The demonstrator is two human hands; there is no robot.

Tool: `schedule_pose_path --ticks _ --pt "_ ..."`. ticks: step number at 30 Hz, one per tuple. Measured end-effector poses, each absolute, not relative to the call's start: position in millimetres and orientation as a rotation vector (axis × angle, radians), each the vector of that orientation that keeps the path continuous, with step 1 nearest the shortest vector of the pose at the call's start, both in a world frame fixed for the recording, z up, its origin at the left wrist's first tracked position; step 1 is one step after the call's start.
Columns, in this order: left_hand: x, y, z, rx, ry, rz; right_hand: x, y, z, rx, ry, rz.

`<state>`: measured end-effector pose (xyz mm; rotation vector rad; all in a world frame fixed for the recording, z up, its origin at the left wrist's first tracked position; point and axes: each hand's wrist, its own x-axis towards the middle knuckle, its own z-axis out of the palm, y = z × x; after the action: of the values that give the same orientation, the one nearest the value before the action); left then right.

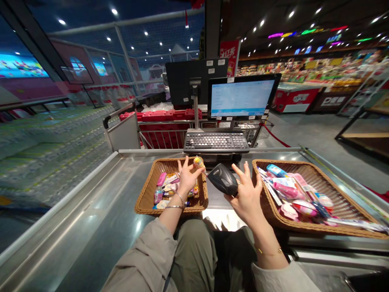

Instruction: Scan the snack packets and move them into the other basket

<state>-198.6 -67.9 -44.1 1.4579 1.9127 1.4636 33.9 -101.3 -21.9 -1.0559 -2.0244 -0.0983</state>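
Between the thumb and a finger of my left hand (187, 176) is a small yellow-topped packet (198, 162), held above the right rim of the left wicker basket (140, 202). Assorted small packaged goods, among them a pink bottle (158, 194), lie in that basket. My right hand (247, 194) grips a black barcode scanner (223, 178), with some fingers stretched outward; its front end points toward the packet. To the right of this hand stands the right wicker basket (349, 190), piled with pink, white and blue packaged items (291, 190).
A keyboard (216, 141) and a lit monitor (241, 99) stand beyond the steel counter (100, 202). Behind them is a metal cart (164, 134) with red crates. Wrapped bottle stacks (54, 146) line the left side.
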Motion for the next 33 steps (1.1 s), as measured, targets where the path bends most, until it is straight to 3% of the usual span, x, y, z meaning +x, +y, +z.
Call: schedule_pose_path --ticks 33 --pt "-190.9 -64.4 -33.5 1.495 1.938 1.407 36.9 -102.8 -20.0 -0.958 -2.073 0.023"
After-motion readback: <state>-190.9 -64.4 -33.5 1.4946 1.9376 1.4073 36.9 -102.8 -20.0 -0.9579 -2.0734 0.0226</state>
